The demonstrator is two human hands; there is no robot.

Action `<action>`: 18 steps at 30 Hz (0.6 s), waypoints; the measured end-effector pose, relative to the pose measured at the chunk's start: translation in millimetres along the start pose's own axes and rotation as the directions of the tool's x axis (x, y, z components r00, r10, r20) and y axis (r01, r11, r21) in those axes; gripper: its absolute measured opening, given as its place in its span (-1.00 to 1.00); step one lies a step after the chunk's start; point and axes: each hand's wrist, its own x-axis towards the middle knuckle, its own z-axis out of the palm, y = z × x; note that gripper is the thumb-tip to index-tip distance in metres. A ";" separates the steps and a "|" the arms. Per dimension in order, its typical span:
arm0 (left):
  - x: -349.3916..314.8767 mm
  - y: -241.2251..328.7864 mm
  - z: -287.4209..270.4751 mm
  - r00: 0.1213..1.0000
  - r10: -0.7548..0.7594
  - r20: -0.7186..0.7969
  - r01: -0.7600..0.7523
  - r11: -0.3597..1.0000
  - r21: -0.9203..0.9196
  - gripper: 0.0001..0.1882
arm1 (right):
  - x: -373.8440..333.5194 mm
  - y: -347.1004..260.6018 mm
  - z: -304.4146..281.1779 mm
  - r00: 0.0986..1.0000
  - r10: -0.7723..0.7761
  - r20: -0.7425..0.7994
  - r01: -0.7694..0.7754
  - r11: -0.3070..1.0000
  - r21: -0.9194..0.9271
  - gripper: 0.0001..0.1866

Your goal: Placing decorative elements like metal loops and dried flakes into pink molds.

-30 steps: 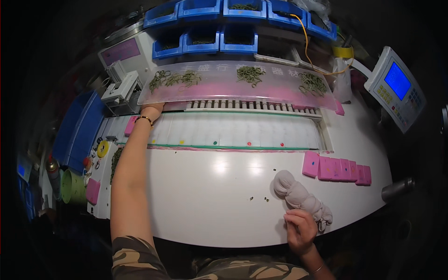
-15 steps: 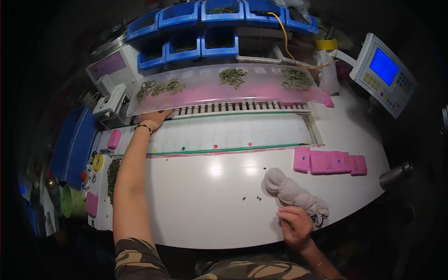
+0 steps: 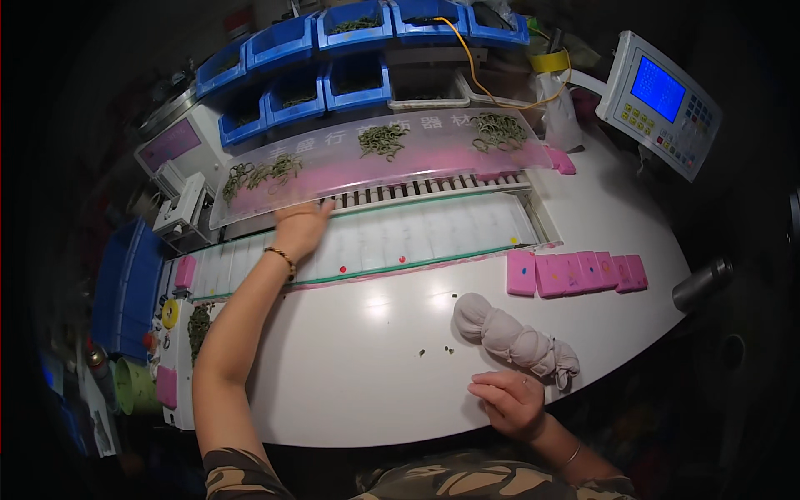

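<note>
Your left hand [image 3: 302, 227] reaches flat and released to the lower edge of the clear tray [image 3: 375, 162], where 3 green heaps [image 3: 383, 137] lie; a push there could tip them into the slotted channel [image 3: 417, 190]. Your right hand [image 3: 510, 402] rests loosely curled, empty, just beside the knotted cloth bundle [image 3: 517, 340]. The white worktop [image 3: 350, 367] carries scattered crumbs; the surrounding room is dark.

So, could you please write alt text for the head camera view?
A person's left hand reaches to a clear plastic tray holding green rings, while the right hand rests on the white table beside a knotted beige cloth bundle.
</note>
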 end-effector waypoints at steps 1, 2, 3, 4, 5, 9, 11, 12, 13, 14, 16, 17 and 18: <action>-3.8 29.9 -5.6 0.989 0.014 0.147 -0.008 0.999 -0.045 -0.39 | 0.0 0.2 -2.0 1.000 0.003 -0.001 -0.003 1.000 -0.007 -0.71; -9.0 49.8 -3.3 0.990 0.113 0.090 -0.108 0.992 -0.062 -0.40 | 0.9 0.0 -2.3 1.000 -0.024 0.008 0.024 1.000 0.006 -0.71; -11.9 67.1 0.9 0.977 0.212 0.029 -0.210 0.975 -0.077 -0.40 | 2.0 -0.3 -3.2 0.999 -0.050 0.018 0.050 0.999 0.013 -0.72; -11.4 80.3 4.5 0.977 0.210 0.027 -0.208 0.975 -0.074 -0.40 | 3.1 -0.6 -2.8 0.998 -0.054 0.016 0.053 0.998 0.015 -0.72; -9.3 92.6 9.1 0.959 0.284 0.022 -0.280 0.953 -0.117 -0.41 | 4.2 -0.8 -2.5 0.998 -0.067 0.009 0.067 0.998 -0.003 -0.71; 13.2 126.3 21.1 0.948 0.311 0.063 -0.291 0.931 -0.219 -0.42 | 2.0 1.0 -13.5 0.996 -0.078 -0.046 0.072 0.991 -0.113 -0.74; 25.0 133.8 21.5 0.960 0.277 0.035 -0.268 0.948 -0.171 -0.42 | -2.9 4.1 -25.3 0.995 -0.068 -0.070 0.053 0.979 -0.198 -0.74; 31.3 138.4 16.4 0.965 0.232 0.125 -0.205 0.958 -0.199 -0.44 | -5.8 6.6 -32.2 0.994 -0.058 -0.093 0.029 0.960 -0.280 -0.74; 35.4 142.4 14.4 0.958 0.187 0.216 -0.139 0.966 -0.219 -0.45 | -7.5 9.7 -38.2 0.994 -0.051 -0.096 0.021 0.958 -0.288 -0.74; 35.1 145.6 19.2 0.967 0.196 0.163 -0.155 0.960 -0.235 -0.47 | -8.1 13.4 -44.2 0.991 -0.038 -0.126 -0.008 0.938 -0.347 -0.72; 25.9 152.7 22.7 0.962 0.256 0.092 -0.231 0.949 -0.215 -0.48 | -7.9 20.4 -55.2 0.992 0.003 -0.126 -0.055 0.910 -0.412 -0.65; 20.9 156.7 24.2 0.951 0.308 0.015 -0.299 0.935 -0.193 -0.48 | -1.7 20.5 -58.9 0.992 0.012 -0.129 -0.064 0.910 -0.410 -0.65; 14.9 161.8 23.6 0.940 0.338 -0.052 -0.340 0.911 -0.235 -0.52 | 8.4 19.2 -62.4 0.990 0.114 -0.079 -0.135 0.921 -0.365 -0.65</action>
